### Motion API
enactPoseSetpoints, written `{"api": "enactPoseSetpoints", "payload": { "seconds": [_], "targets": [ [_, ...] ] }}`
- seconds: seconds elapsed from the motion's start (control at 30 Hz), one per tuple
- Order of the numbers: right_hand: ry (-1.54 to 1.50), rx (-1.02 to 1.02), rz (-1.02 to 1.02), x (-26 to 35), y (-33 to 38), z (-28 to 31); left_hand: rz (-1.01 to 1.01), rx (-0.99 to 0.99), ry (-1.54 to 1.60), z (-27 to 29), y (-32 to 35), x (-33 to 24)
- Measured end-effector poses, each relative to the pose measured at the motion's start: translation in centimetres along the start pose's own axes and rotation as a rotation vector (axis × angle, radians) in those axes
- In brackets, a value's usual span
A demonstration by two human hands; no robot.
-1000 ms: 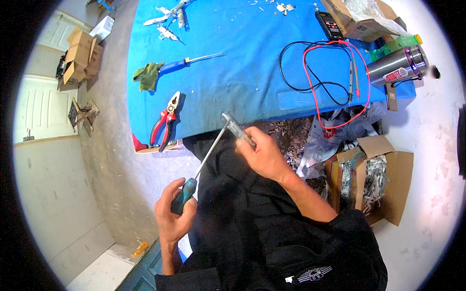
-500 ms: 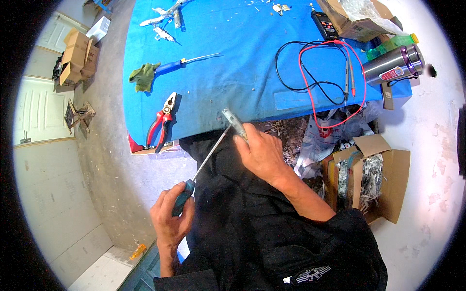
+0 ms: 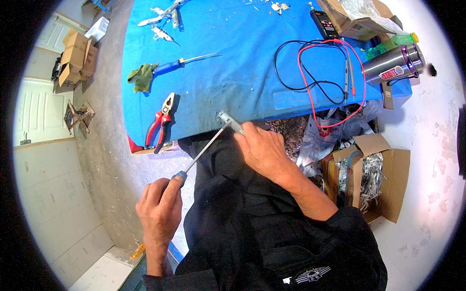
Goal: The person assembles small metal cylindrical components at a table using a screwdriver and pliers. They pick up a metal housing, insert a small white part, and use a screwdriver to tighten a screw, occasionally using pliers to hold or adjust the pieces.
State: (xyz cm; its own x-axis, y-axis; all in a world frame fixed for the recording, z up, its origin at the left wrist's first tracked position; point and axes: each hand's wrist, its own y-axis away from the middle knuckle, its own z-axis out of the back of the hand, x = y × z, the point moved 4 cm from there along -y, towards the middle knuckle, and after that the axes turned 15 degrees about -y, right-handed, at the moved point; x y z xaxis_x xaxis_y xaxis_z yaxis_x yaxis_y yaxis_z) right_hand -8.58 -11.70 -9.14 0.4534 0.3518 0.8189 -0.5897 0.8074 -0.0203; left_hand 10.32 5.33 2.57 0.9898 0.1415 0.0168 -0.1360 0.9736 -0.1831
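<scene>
My left hand is wrapped round the dark handle of a screwdriver, whose metal shaft slants up and to the right. Its tip meets a small grey, narrow metal-looking piece at the table's near edge. My right hand pinches the lower end of that piece between thumb and fingers; its far end rests on the blue cloth. What kind of part it is, I cannot make out. To the left lie combination pliers with red and black handles, jaws pointing away from me.
Beyond the pliers lie a blue-handled screwdriver and a green rag. Similar grey pieces sit farther back. At right are a multimeter with looped leads, a steel flask and, below, a carton of scrap.
My left hand has moved left and rolled over, back of the hand now up, and the screwdriver lies at a lower slant. The grey piece has tilted flatter and shifted slightly left.
</scene>
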Motion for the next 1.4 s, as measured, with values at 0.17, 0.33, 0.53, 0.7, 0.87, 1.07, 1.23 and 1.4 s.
{"api": "enactPoseSetpoints", "payload": {
  "seconds": [0.17,0.33,0.53,0.7,0.87,1.07,1.23,1.4],
  "targets": [
    [0.06,0.004,0.023,0.0,-0.1,0.0,-0.093,0.008,-0.093,0.5,-0.9,0.3],
    [0.112,0.0,0.068,0.0,-0.3,0.1,-0.142,0.027,-0.125,0.3,-1.3,0.8],
    [0.15,0.026,0.078,-0.3,-0.4,0.2,-0.142,0.124,-0.122,1.3,-1.9,0.6],
    [0.136,0.089,0.013,-0.3,-0.6,0.3,-0.185,0.083,-0.137,1.7,-2.3,0.1],
    [0.145,0.06,0.054,-0.3,-0.6,0.4,-0.176,0.134,-0.112,1.0,-1.8,0.5],
    [0.196,0.041,0.131,-1.0,-1.0,0.3,-0.126,0.094,-0.022,-0.8,-0.4,1.3],
    [0.211,0.028,0.168,-1.0,-1.0,0.3,-0.071,0.107,0.158,-1.9,-0.5,2.2],
    [0.202,0.05,0.179,-0.9,-1.2,0.5,0.123,0.204,0.381,-2.7,-0.1,3.0]
  ]
}}
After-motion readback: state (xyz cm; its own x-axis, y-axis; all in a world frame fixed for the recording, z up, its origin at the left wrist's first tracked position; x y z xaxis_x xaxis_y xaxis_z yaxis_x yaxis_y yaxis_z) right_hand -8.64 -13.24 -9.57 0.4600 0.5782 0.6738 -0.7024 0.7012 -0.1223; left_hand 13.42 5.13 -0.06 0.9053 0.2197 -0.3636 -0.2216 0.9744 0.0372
